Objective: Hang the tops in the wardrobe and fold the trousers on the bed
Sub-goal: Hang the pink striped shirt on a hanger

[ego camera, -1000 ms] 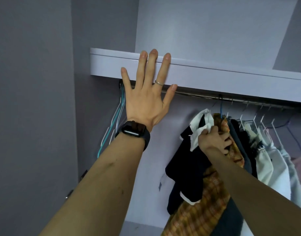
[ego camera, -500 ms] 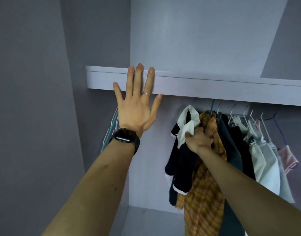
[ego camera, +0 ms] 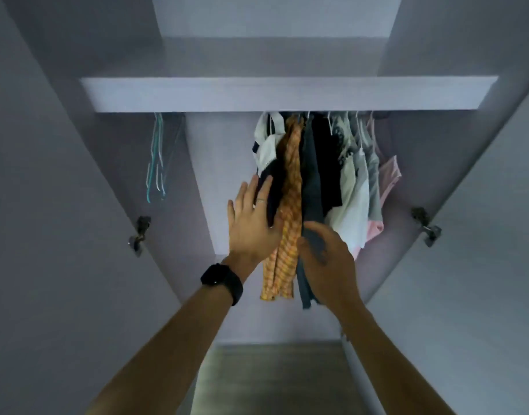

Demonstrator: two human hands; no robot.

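Orange top (ego camera: pixel 291 181), perhaps against left hand (ego camera: pixel 251 232)

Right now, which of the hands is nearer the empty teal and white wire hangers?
Left. The left hand is below and right of the empty teal and white wire hangers; the right hand is farther right, past the orange checked shirt.

I'm getting a dim, flat, bluish picture. The wardrobe (ego camera: pixel 227 175) interior sits in soft shadow; only the floor (ego camera: pixel 272 378) catches a pale glow. The right grip (ego camera: pixel 326 256) is blurred, and the doors (ego camera: pixel 481 235) splay at the frame edges.
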